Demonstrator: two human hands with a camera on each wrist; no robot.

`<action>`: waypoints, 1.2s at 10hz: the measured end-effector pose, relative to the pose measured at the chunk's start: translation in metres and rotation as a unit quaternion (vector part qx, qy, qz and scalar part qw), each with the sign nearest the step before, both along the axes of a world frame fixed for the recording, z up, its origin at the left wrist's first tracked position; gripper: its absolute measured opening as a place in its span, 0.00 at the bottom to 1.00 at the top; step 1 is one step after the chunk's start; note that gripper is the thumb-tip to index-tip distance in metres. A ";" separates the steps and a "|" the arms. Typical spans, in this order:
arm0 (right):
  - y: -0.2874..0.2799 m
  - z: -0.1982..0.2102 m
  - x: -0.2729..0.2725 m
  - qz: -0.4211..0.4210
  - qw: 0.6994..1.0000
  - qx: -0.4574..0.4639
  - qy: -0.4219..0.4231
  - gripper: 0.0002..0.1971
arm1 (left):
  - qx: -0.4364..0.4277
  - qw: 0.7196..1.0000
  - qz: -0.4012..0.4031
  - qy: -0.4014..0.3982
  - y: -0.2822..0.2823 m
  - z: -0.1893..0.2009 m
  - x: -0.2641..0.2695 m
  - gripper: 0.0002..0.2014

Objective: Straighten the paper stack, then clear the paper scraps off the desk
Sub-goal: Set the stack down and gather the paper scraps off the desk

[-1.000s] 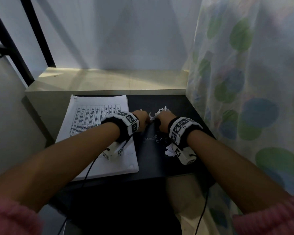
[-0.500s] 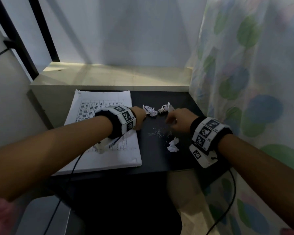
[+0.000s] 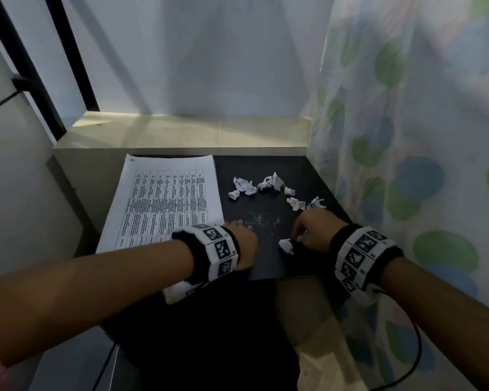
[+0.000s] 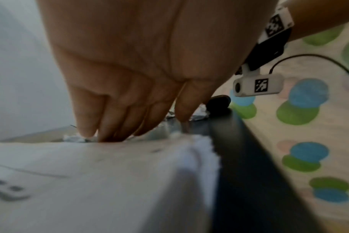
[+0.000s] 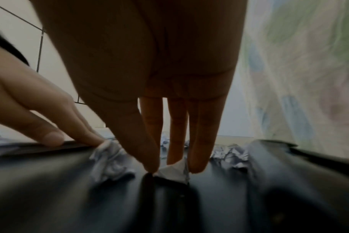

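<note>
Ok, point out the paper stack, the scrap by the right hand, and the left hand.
paper stack (image 3: 164, 204), head view, middle of the printed sheet
scrap (image 3: 285, 245), head view, its crumpled middle
left hand (image 3: 244, 244), head view, back of the hand

Pale wall (image 3: 209, 52); wooden ledge (image 3: 187, 134); dotted curtain (image 3: 407, 136) at right

1. desk (image 3: 268, 266): black, smooth, slight sheen
2. paper stack (image 3: 164, 204): white matt printed paper
3. paper scraps (image 3: 271, 182): crumpled white paper
4. curtain (image 3: 407, 136): thin cloth, dotted
5. ledge (image 3: 187, 134): pale wood-look, matt
</note>
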State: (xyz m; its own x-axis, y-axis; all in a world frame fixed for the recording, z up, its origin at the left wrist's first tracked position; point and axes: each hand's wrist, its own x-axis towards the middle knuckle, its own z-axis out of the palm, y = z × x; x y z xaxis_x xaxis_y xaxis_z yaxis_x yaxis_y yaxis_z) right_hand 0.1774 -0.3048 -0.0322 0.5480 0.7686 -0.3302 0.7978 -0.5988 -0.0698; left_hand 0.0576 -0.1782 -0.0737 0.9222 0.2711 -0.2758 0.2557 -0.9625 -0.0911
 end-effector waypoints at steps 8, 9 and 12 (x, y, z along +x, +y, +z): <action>0.038 0.006 0.066 -0.085 0.996 0.006 -0.034 0.20 | -0.052 0.996 0.070 -0.009 0.038 0.043 0.063 0.19; 0.045 -0.001 0.078 -0.106 0.994 -0.009 -0.004 0.16 | -0.048 0.997 0.057 0.005 0.039 0.036 0.062 0.18; 0.051 0.002 0.087 -0.162 0.986 -0.035 0.032 0.19 | -0.078 0.995 0.030 0.059 0.064 0.073 0.089 0.08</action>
State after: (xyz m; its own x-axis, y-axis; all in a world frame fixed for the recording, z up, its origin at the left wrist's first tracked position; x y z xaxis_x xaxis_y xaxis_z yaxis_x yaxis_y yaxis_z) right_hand 0.2644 -0.2540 -0.0299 0.7378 0.5309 -0.4168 0.5591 -0.8267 -0.0633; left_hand 0.1463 -0.1141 -0.0004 0.8638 0.2711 -0.4247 0.3102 -0.9504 0.0242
